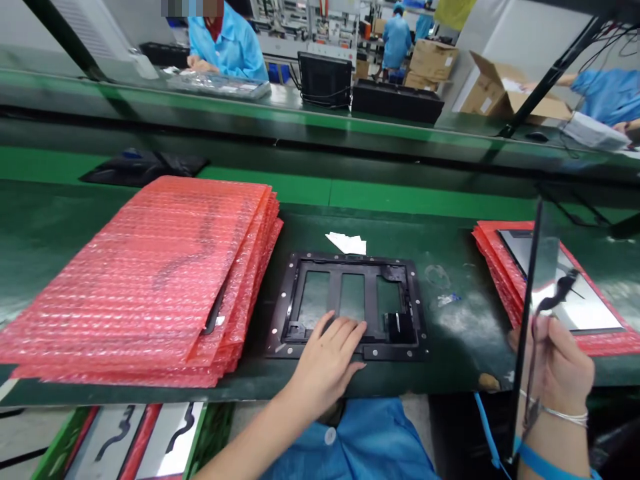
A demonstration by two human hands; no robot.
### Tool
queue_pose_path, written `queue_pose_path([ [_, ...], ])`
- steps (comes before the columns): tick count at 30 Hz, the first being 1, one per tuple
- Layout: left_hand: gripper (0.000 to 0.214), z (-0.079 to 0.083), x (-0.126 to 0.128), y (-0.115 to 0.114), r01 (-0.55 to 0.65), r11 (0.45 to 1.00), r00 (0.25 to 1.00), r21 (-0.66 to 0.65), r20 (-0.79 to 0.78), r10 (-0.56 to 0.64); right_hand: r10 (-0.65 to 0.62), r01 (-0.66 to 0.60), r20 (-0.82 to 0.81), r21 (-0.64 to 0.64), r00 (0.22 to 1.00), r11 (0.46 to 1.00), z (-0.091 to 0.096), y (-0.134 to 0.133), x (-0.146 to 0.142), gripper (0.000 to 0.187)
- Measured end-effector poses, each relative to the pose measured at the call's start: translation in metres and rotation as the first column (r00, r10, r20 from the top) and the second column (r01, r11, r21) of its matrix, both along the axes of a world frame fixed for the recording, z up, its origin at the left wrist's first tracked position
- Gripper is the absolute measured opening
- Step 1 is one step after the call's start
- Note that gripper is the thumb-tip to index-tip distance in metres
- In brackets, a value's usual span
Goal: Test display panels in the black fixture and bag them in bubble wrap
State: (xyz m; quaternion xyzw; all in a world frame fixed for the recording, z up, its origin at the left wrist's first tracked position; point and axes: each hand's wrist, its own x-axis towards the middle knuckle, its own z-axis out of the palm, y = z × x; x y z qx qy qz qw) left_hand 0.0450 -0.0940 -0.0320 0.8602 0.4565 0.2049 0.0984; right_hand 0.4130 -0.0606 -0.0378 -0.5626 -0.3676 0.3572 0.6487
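Note:
My left hand (327, 357) lies flat on the near edge of a black rectangular frame (350, 263) with three windows and small screws along its rim; its fingers are stretched out. My right hand (560, 360) is closed on a thin glossy panel (545, 267) held upright on its edge, with a black flex cable (557, 293) hanging across its face. The panel stands to the right of the frame, above the table's front edge.
A tall stack of red bubble-wrap bags (150, 273) lies at left. More red bags with a panel on top (580, 300) lie at right. White paper scraps (347, 243) sit behind the frame. People in blue coats work beyond the green belt (400, 197).

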Motion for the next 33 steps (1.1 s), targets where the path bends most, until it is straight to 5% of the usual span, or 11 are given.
queue_pose_path([
  [5,0.041,-0.004,0.007,-0.004,-0.029,0.994,1.0,0.103,0.009,0.028,-0.083,0.085,-0.105,0.012,0.991,0.996,-0.009,0.011,-0.017,0.015],
  [11,0.034,-0.006,0.008,-0.007,-0.041,0.99,0.997,0.138,0.068,0.032,-0.076,0.076,-0.026,0.003,0.997,0.997,0.004,0.01,-0.039,0.016],
  [17,0.037,-0.005,0.008,-0.009,-0.007,0.999,0.986,0.054,0.167,-0.002,-0.139,0.138,-0.059,-0.009,0.989,0.99,0.012,0.015,-0.042,0.023],
  [20,0.041,0.0,0.008,-0.008,-0.013,0.997,0.941,-0.073,0.335,0.037,-0.134,0.131,-0.123,-0.036,0.983,0.991,0.017,0.017,-0.049,0.026],
  [23,0.043,0.012,0.013,-0.003,0.088,0.937,0.718,-0.339,0.673,0.176,-0.077,0.068,-0.19,-0.052,0.979,0.996,0.029,0.014,-0.075,0.032],
  [25,0.049,0.023,0.019,0.003,0.254,0.821,0.45,-0.511,0.814,0.367,0.032,-0.05,-0.238,-0.072,0.971,0.996,0.037,0.009,-0.099,0.035],
  [27,0.058,0.032,0.025,0.01,0.339,0.709,0.248,-0.618,0.786,0.566,0.187,-0.219,-0.266,-0.095,0.946,0.971,0.044,0.003,-0.124,0.034],
  [30,0.064,0.04,0.028,0.017,0.217,0.659,0.118,-0.72,0.689,0.715,0.395,-0.411,-0.138,-0.117,0.908,0.904,0.049,0.001,-0.148,0.029],
  [33,0.064,0.04,0.023,0.016,0.135,0.654,0.075,-0.744,0.666,0.742,0.338,-0.327,0.26,-0.087,0.904,0.941,0.053,0.007,-0.154,0.023],
])
